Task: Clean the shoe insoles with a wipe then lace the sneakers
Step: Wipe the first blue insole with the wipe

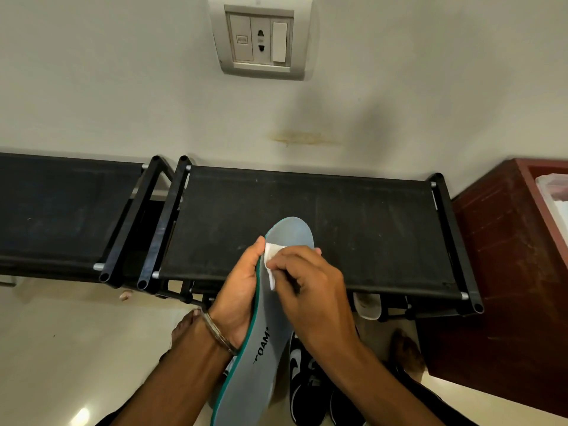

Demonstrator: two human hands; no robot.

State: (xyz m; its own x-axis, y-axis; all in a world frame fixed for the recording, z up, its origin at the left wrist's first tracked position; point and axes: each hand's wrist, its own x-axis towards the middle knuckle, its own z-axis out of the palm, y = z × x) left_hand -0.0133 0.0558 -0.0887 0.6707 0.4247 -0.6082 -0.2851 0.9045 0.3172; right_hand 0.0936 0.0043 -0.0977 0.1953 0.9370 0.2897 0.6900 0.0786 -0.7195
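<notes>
- Pale plaster wall (pixel 123 87) with a white plastic switch plate (pixel 261 41) rises behind two black fabric-topped shoe racks (pixel 307 226) on tubular frames; glossy cream floor tiles (pixel 61 348) lie below.
- Left hand (pixel 239 296), a thin metal bangle (pixel 218 333) on its wrist, cradles a long grey foam insole with a teal edge (pixel 261 364) from beneath, fingers curled round its rim.
- Right hand (pixel 310 287) pinches a small folded white wipe (pixel 272 259) and presses it onto the insole's smooth upper face, just beyond the left thumb, near the rounded toe end.
- Beneath the right wrist, black-and-white sneakers (pixel 307 379) sit on the floor.
- Right of both hands stands a dark red wooden cabinet (pixel 507 256).
</notes>
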